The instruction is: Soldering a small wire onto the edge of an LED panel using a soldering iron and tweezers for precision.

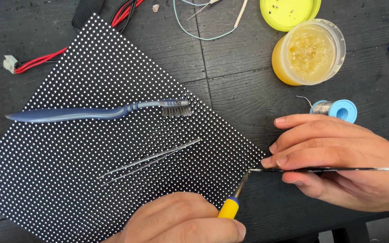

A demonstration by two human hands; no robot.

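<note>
Holding a black tweezers (325, 169) in the right hand (338, 164), fingers closed narrow around it, its tip reaching left to the right corner of the panel (91, 148). Gripping a yellow-handled iron (234, 201) in the left hand (181, 222), fist closed on the handle, thin tip angled up and right to meet the tweezers tip just at the panel's edge. Lying flat on the dark bench (239, 90), turned like a diamond, black panel dotted all over with small white points. Resting across the panel's upper part, a blue toothbrush (95, 111), bristles to the right and pointing down in the picture, handle running off the panel's left edge. Lying below it on the panel, a second, silver tweezers (151, 161), slanting from lower left to upper right, well apart from both hands. Standing above the right hand, an open tub of amber flux (309, 53), tipped toward the camera, with its yellow-green lid (289, 12) just behind it at the top edge. Sitting between tub and right hand, a light blue solder spool (336, 109), wire end sticking out left, just beside the index finger. Trailing at the upper left, red and black wires (46, 57) with a white plug, partly under the panel's top corner. Looping at the top centre, a thin green wire (194, 33).
</note>
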